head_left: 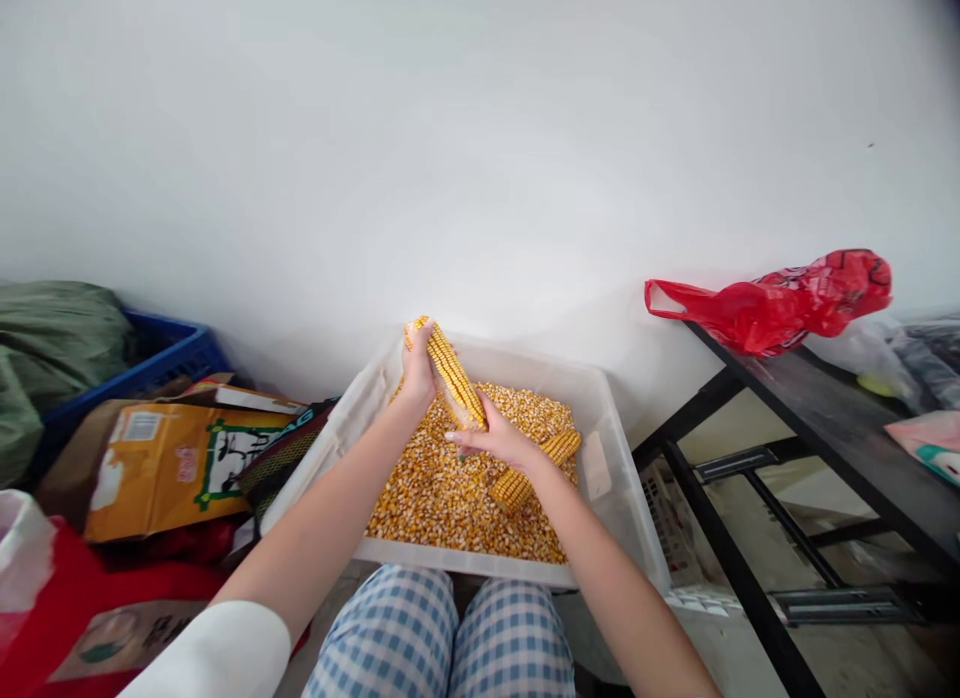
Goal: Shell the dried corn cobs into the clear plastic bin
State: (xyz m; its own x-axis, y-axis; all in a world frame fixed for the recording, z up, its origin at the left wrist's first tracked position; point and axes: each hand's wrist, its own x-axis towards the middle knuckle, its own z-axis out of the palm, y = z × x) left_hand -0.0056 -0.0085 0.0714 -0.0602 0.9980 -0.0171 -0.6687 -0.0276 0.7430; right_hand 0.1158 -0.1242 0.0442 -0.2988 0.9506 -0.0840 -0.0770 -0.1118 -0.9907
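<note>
A yellow ear of corn [452, 375] is held tilted above a translucent plastic bin [611, 448]. My left hand [418, 366] is closed around its upper end. Near the lower end, my right hand [491, 436] grips the cob, thumb on one side and fingers underneath. A pale strip along the cob's left side looks bare of kernels. Loose corn kernels [442, 503] cover the bin's floor in a thick layer. Under my right wrist, more corn on the cob [559, 446] lies on the kernels, partly hidden by my forearm.
At right stands a black metal-framed table [810, 418] with a red plastic bag [795, 303] on top. To the left are an orange carton [169, 468], a blue crate [176, 353] and a red bag [112, 618]. A white wall [480, 158] rises behind the bin.
</note>
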